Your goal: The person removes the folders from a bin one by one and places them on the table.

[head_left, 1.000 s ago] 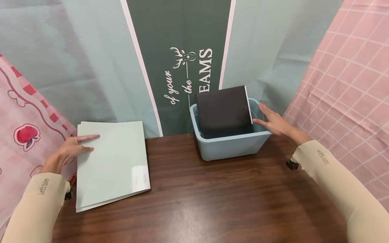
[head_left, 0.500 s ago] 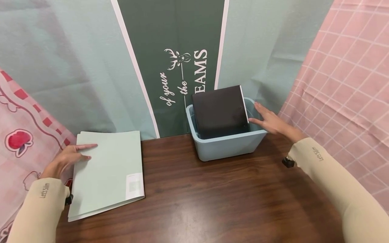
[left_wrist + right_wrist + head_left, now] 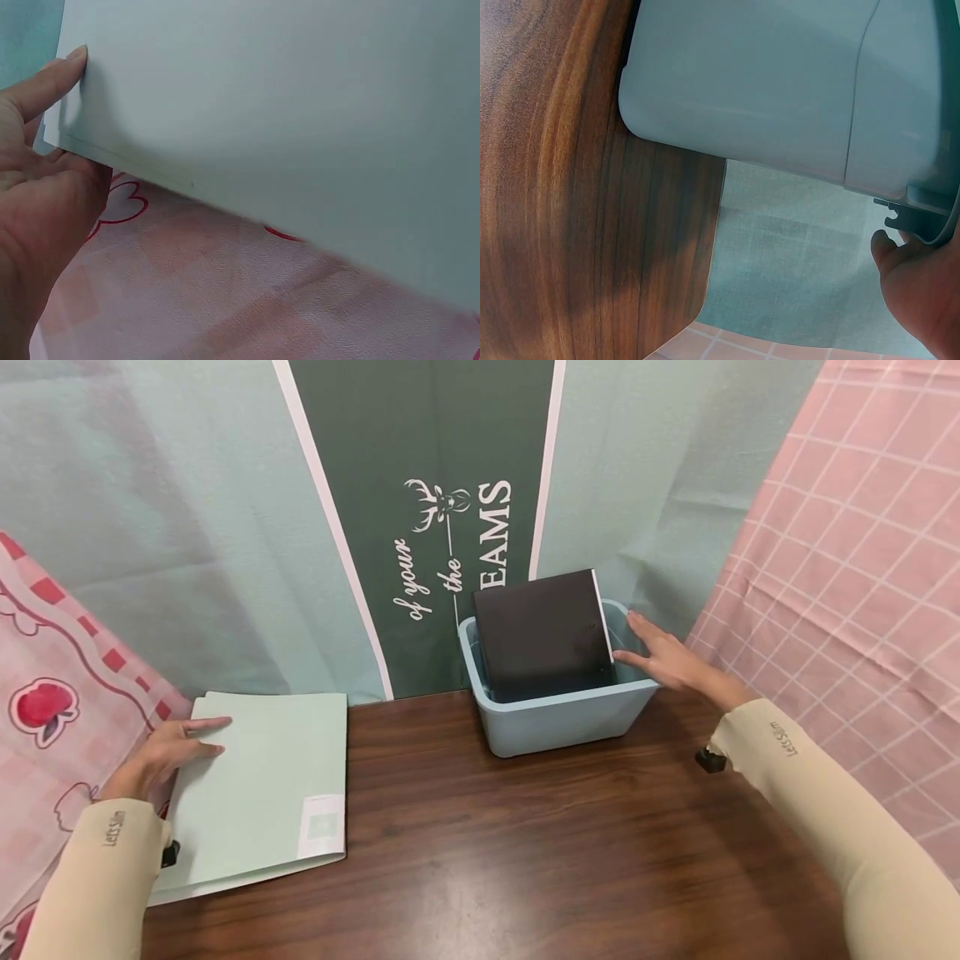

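Observation:
My left hand (image 3: 168,756) grips the left edge of a pale green folder (image 3: 262,777). The thumb (image 3: 71,67) lies on its upper face, with other fingers beneath in the left wrist view. A white label (image 3: 322,827) marks the folder's lower right corner, and its front edges stand slightly apart. On the right, a blue plastic bin (image 3: 566,727) stands on the table. My right hand (image 3: 667,656) holds its right end, thumb over the rim, and fingertips (image 3: 883,244) show under the rim outside. Inside leans a black folder (image 3: 543,635) with a white edge, close to the right thumb.
The brown wooden table (image 3: 465,835) spans the front and middle. A blue-green cloth with a dark printed panel (image 3: 420,427) hangs behind it. Pink cloths (image 3: 832,527) bound the right and left sides, close to both arms.
The view has shifted a little. My left hand has moved the pale green folder slightly left and toward me. My right hand, the bin and the black folder keep their places together.

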Available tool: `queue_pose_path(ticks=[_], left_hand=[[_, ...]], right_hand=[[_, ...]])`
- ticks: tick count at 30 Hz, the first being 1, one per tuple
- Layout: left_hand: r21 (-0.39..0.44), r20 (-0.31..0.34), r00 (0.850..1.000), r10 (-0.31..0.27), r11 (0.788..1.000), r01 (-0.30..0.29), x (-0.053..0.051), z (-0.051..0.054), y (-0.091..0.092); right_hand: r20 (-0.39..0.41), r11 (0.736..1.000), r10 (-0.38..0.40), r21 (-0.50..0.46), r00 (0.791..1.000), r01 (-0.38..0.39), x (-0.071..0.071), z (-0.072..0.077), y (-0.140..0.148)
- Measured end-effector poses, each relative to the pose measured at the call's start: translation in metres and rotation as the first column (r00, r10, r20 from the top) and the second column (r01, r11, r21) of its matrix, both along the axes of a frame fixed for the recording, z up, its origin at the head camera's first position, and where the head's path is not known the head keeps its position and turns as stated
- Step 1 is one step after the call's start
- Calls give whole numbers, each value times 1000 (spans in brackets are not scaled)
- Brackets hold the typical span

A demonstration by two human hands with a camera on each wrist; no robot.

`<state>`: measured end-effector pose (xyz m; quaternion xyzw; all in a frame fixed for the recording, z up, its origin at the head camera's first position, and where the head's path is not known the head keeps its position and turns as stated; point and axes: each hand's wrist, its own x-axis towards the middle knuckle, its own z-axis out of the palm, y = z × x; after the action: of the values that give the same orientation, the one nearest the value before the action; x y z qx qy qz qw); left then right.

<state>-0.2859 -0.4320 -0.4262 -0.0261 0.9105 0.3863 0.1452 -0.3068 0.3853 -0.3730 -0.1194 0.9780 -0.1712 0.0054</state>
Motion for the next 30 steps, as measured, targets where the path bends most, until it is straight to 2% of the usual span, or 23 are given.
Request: queue_pose_path(ticks=[8,13,16,21,24,30], left_hand=[[-34,25,999,20,999,-19,4,-5,3],[-91,18,1000,-14,996,16,6,-8,9],[-165,-18,997,-69,984,66,6,-11,10],[-298,-94,983,-157,947,123,4,-14,10],[-352,-131,974,-187,927,130,3,-17,10],[-386,-191,963,-188,917,102,5,-24,10]], right_hand=[[-5,1000,1,-5,1000,-1,0,-1,0],[-7,1000,0,-5,1000,0,1,-1,0],[-7,1000,-2,-2,1000,2,1,-2,1],[-8,1000,-3,-5,1000,3,1,-4,2],[-14,1000,-5,-12,1000,5,0,-4,2],[-15,1000,-8,-13,1000,8,0,-4,1]])
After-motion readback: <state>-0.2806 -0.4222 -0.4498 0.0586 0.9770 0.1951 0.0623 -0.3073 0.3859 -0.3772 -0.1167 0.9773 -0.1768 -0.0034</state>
